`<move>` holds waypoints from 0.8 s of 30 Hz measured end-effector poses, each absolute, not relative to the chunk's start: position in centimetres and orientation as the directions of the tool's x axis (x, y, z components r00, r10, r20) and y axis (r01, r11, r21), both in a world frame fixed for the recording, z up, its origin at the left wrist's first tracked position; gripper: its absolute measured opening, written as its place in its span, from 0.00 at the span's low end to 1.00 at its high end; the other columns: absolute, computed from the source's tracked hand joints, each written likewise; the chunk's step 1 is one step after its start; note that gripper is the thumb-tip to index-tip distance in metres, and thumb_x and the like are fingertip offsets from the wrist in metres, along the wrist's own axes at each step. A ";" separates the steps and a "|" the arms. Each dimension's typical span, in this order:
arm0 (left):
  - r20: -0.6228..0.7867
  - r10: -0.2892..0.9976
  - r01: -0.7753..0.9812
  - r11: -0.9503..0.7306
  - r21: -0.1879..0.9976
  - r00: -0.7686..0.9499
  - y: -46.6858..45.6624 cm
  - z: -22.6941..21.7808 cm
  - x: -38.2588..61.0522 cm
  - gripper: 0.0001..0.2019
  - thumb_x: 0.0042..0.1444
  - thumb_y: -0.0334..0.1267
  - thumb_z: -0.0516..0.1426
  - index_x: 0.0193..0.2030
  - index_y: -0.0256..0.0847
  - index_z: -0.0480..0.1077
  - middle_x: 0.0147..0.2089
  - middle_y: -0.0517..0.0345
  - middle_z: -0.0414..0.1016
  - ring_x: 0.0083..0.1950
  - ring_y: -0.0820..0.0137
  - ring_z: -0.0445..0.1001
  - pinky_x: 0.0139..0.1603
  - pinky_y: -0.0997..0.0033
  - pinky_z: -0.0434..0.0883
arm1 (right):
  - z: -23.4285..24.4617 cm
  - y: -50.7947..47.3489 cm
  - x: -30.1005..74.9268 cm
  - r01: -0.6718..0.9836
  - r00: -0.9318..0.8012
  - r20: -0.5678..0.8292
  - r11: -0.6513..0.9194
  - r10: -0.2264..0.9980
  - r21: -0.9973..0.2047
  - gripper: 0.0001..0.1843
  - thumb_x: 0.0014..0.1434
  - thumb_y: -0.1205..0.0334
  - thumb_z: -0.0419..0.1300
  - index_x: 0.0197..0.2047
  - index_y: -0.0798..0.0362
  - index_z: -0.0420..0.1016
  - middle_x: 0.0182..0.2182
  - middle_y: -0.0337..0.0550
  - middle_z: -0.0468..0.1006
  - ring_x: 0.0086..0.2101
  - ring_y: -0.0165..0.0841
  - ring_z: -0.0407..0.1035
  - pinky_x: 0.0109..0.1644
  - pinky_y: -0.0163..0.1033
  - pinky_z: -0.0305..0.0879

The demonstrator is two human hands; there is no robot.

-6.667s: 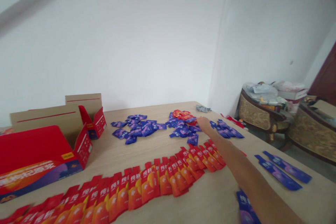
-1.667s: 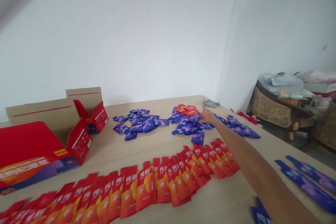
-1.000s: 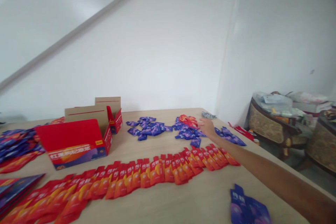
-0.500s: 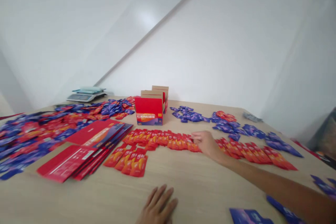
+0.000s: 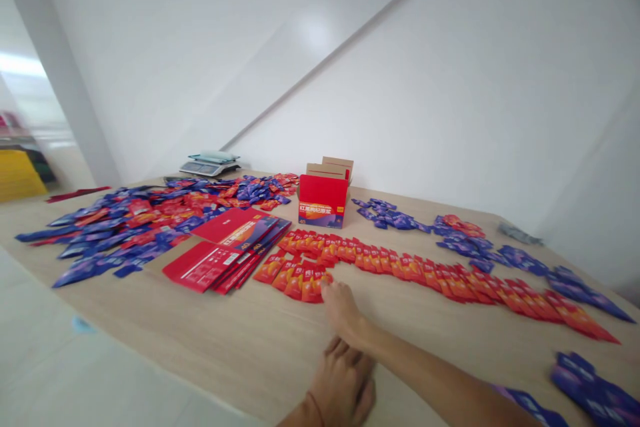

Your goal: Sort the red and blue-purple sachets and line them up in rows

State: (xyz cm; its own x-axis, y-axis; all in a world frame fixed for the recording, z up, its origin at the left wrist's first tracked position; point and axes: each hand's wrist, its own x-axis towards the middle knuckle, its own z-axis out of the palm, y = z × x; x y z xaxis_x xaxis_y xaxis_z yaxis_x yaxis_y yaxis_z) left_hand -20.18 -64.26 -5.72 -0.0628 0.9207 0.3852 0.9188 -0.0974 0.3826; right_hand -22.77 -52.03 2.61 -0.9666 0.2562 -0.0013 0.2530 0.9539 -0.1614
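My right hand [image 5: 341, 307] reaches over the table with its fingers pinched at the right end of a short row of red-orange sachets [image 5: 295, 279], on the edge of the last sachet [image 5: 315, 283]. Its fingertips are partly hidden from me. Below it, my left hand [image 5: 343, 380] lies on the table under my right wrist, thumb apart from the fingers, holding nothing visible. Behind both hands a long line of overlapping red-orange sachets [image 5: 410, 268] runs from the carton toward the right edge.
Flat red cartons [image 5: 215, 260] lie stacked left of the short row. A standing open box [image 5: 323, 203] is behind it. A large mixed heap of sachets [image 5: 150, 220] spreads left, before a scale [image 5: 210, 163]. Purple sachets [image 5: 395, 217] lie along the back and right.
My right hand has moved from the long sachet line to the short row's end, nearer me. My left hand now lies beneath the right wrist. The view has turned left.
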 end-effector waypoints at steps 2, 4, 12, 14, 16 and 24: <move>0.374 0.924 0.925 -0.070 0.373 -0.081 -64.2 -6.2 -20.0 0.13 0.58 0.40 0.59 0.50 0.44 0.72 0.50 0.49 0.79 0.53 0.55 0.76 0.64 0.51 0.66 | 1.7 -52.9 -23.1 0.312 -0.949 0.002 0.942 0.315 -0.124 0.19 0.67 0.70 0.51 0.58 0.57 0.75 0.46 0.64 0.82 0.46 0.47 0.80 0.48 0.47 0.74; 0.368 0.926 0.929 -0.058 0.366 -0.087 -64.3 -6.6 -20.0 0.12 0.59 0.41 0.58 0.49 0.43 0.73 0.48 0.49 0.80 0.51 0.54 0.77 0.63 0.50 0.67 | 1.1 -53.3 -23.3 0.346 -0.937 0.008 0.933 0.348 -0.099 0.19 0.67 0.71 0.51 0.57 0.55 0.75 0.47 0.61 0.82 0.47 0.46 0.80 0.49 0.46 0.74; 0.391 0.917 0.919 -0.084 0.385 -0.080 -64.7 -6.4 -20.1 0.13 0.60 0.41 0.59 0.51 0.44 0.72 0.53 0.51 0.78 0.55 0.57 0.74 0.65 0.55 0.65 | 0.5 -53.2 -23.7 0.360 -0.930 0.045 0.929 0.365 -0.087 0.16 0.68 0.71 0.53 0.51 0.52 0.80 0.49 0.52 0.83 0.50 0.43 0.78 0.54 0.44 0.72; 0.365 0.927 0.926 -0.061 0.373 -0.086 -64.7 -6.5 -20.1 0.12 0.60 0.41 0.59 0.50 0.43 0.72 0.51 0.51 0.78 0.53 0.57 0.75 0.64 0.54 0.66 | -0.1 -53.4 -23.9 0.354 -0.930 0.067 0.929 0.362 -0.103 0.15 0.66 0.68 0.57 0.53 0.51 0.79 0.53 0.51 0.81 0.54 0.44 0.75 0.58 0.46 0.70; 0.344 0.935 0.930 -0.044 0.365 -0.090 -64.7 -6.5 -20.0 0.12 0.61 0.40 0.58 0.50 0.43 0.72 0.50 0.51 0.78 0.52 0.57 0.75 0.63 0.53 0.66 | -0.8 -53.6 -24.1 0.347 -0.926 0.106 0.927 0.363 -0.144 0.22 0.63 0.65 0.64 0.61 0.50 0.76 0.62 0.54 0.75 0.63 0.47 0.67 0.65 0.48 0.65; 0.396 0.915 0.908 -0.099 0.406 -0.077 -64.6 -6.5 -20.1 0.15 0.60 0.40 0.60 0.53 0.45 0.71 0.56 0.52 0.76 0.58 0.58 0.72 0.68 0.55 0.61 | -1.4 -53.1 -25.1 0.323 -0.936 0.065 0.917 0.346 -0.235 0.22 0.62 0.62 0.66 0.58 0.58 0.79 0.61 0.62 0.75 0.62 0.49 0.68 0.65 0.48 0.65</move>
